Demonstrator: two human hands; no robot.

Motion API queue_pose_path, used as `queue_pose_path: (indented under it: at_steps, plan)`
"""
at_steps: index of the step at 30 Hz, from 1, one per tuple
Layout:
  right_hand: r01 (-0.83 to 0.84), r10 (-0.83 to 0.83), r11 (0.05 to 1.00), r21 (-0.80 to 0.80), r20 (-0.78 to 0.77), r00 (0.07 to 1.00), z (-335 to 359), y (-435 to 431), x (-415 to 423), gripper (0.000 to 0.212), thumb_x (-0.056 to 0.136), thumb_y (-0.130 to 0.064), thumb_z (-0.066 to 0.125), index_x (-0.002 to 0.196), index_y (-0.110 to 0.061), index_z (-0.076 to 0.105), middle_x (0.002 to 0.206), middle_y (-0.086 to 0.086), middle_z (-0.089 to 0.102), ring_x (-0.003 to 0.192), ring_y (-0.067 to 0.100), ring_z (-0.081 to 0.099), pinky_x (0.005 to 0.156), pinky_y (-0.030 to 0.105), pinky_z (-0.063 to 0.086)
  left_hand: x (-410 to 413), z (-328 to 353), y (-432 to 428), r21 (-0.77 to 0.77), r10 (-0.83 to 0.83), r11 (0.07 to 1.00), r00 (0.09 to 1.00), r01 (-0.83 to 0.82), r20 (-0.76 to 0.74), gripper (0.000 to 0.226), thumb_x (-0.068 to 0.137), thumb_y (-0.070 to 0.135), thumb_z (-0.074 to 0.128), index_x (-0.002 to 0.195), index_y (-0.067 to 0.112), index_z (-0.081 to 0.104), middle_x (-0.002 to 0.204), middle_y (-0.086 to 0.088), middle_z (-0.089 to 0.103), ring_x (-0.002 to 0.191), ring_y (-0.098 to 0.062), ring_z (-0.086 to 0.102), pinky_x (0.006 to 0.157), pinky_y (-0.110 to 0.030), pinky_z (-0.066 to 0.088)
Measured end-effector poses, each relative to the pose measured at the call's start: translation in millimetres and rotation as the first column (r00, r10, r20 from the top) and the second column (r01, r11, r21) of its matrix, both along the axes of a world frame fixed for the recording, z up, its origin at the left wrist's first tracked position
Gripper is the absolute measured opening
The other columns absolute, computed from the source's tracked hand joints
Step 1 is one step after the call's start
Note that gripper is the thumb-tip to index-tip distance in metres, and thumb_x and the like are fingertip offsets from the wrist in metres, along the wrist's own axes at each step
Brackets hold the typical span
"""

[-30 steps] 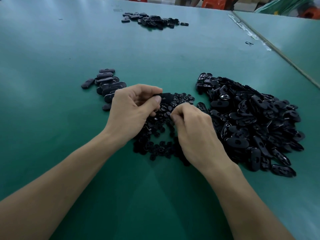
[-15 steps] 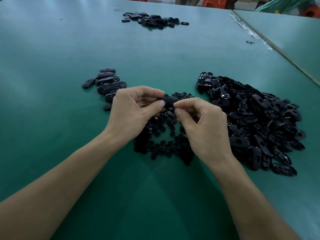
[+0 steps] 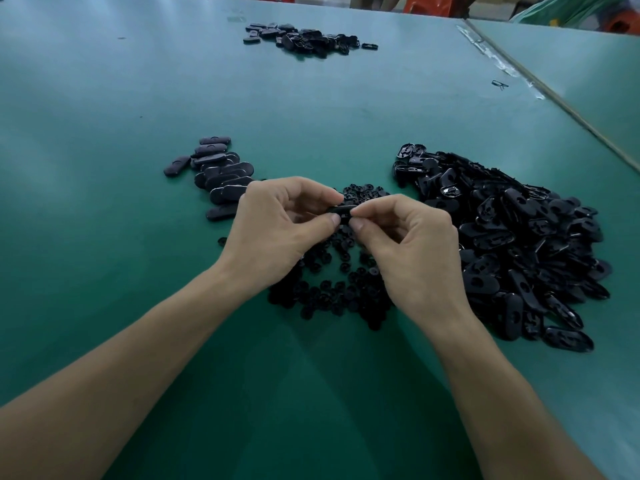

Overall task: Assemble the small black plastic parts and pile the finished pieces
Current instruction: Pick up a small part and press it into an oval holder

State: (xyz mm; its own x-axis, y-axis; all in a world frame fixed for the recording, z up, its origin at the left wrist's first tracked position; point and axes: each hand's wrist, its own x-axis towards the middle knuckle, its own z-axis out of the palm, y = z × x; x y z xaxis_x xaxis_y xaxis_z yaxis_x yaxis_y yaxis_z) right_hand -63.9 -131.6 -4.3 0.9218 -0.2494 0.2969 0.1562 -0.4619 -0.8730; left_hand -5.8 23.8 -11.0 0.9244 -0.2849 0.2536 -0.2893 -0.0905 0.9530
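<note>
Above the heap of round inserts (image 3: 329,289), the right hand (image 3: 412,251), now lifted from that heap, meets the left hand (image 3: 277,230). Both hands' fingers (image 3: 325,221) clamp one oval shell (image 3: 341,210), probably mid-fitting. The finished pile (image 3: 221,174) lies left on the bench (image 3: 104,237).

Green table (image 3: 138,81); orange stools (image 3: 427,3), perhaps, behind.
</note>
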Motion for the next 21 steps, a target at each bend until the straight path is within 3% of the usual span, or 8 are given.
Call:
queue_pose_path:
  at_steps: [3, 11, 21]
  plan:
    - [0.004, -0.004, 1.000, -0.011, 0.003, 1.000, 0.7, 0.8, 0.2, 0.023, 0.087, -0.011, 0.076, 0.081, -0.033, 0.072, 0.072, -0.018, 0.070, 0.067, 0.000, 0.064, 0.064, 0.012, 0.048, -1.4, 0.5, -0.7, 0.003, -0.025, 1.000, 1.000, 0.025, 0.000, 0.025, 0.080, -0.001, 0.077, 0.087, 0.023, 0.075, 0.079, 0.006, 0.077, 0.072, -0.004, 0.070, 0.070, -0.017, 0.055]
    - [0.020, -0.020, 0.999, -0.036, 0.008, 1.000, 1.0, 1.3, -0.1, 0.019, 0.088, -0.010, 0.074, 0.089, -0.029, 0.075, 0.077, -0.018, 0.072, 0.074, -0.001, 0.068, 0.073, 0.012, 0.051, -0.9, 0.4, -2.7, -0.014, -0.016, 1.000, 0.999, 0.016, -0.028, 0.017, 0.073, 0.014, 0.074, 0.087, 0.024, 0.075, 0.081, 0.002, 0.077, 0.075, -0.008, 0.071, 0.075, -0.022, 0.057]
    - [0.015, -0.016, 0.998, -0.067, -0.015, 1.000, 0.4, 0.6, 0.2, 0.023, 0.087, -0.010, 0.075, 0.082, -0.031, 0.069, 0.075, -0.016, 0.071, 0.072, 0.000, 0.068, 0.071, 0.015, 0.053, -4.4, 1.6, -4.0, 0.041, -0.024, 0.999, 1.000, 0.025, -0.006, 0.026, 0.083, -0.004, 0.075, 0.088, 0.022, 0.075, 0.084, 0.001, 0.078, 0.076, -0.011, 0.073, 0.078, -0.024, 0.060]
